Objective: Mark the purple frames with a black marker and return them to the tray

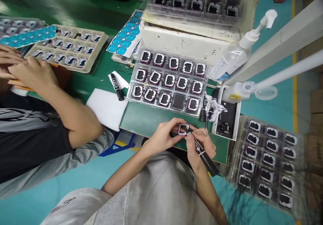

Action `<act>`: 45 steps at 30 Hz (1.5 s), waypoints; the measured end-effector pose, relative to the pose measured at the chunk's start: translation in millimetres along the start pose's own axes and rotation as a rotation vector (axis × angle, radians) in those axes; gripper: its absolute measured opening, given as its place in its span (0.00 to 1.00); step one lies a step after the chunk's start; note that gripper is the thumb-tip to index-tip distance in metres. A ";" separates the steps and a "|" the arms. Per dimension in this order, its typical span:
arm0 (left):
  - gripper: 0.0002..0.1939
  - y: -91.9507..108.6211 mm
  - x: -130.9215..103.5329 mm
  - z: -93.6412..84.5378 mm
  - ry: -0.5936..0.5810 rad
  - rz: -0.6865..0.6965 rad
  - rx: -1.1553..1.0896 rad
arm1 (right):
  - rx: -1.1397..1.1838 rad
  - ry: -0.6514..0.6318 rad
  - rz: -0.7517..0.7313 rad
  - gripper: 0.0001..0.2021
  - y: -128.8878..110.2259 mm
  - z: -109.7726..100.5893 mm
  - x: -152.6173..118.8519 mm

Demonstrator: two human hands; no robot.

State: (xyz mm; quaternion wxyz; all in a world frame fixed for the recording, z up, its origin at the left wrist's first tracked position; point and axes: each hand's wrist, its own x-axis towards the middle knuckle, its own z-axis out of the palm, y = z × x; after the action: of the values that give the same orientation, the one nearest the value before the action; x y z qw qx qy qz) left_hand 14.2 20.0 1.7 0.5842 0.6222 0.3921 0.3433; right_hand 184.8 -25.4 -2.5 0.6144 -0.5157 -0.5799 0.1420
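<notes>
My left hand (165, 135) grips a small watch-case-like frame (182, 129), dark with a pale rim, between thumb and fingers. In my right hand (202, 146) is a black marker pen (205, 157), its tip end against the frame and its back end pointing down to the right. The exact contact point is partly hidden by my fingers. Just beyond my hands lies a clear plastic tray (174, 112) with rows of similar frames. One pocket in its front row (178, 101) holds no frame.
Right of the tray stand a pump bottle (228, 58), a smaller white bottle (236, 93) and a white box (238, 124). Another filled tray (271, 164) is at the lower right. A second marker (117, 87) and white foam sheet (107, 108) lie left. A co-worker's arm (68, 110) is nearby.
</notes>
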 end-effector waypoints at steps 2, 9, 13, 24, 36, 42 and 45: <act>0.18 0.8 0.1 0.1 -0.002 -0.010 0.016 | -0.013 0.011 0.011 0.11 0.1 -0.1 -0.8; 0.17 0.1 -0.2 0.6 0.004 -0.029 0.044 | -0.059 0.007 0.060 0.10 0.5 -1.1 -3.4; 0.17 -2.8 -1.4 0.5 0.007 -0.004 0.086 | -0.054 0.012 0.023 0.08 2.0 0.2 -1.1; 0.18 -8.8 -2.2 0.3 0.012 0.052 0.226 | -0.074 0.025 0.024 0.07 4.0 -1.2 -3.5; 0.17 -8.6 -3.2 1.1 0.009 0.086 0.295 | -0.133 -0.005 -0.123 0.08 -2.2 1.3 2.2; 0.18 -8.0 -3.9 0.9 0.023 0.050 0.220 | -0.093 0.030 -0.097 0.09 -0.2 3.5 1.1; 0.19 -7.4 -4.5 1.9 0.028 0.025 0.178 | -0.091 0.028 -0.056 0.08 0.6 3.6 -0.7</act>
State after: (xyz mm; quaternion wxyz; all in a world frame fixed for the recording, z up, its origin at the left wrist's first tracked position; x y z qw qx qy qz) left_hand 13.1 15.2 -5.7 0.5169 0.6715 0.4213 0.3230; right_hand 181.7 -24.0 -4.2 0.6020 -0.5289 -0.5913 0.0911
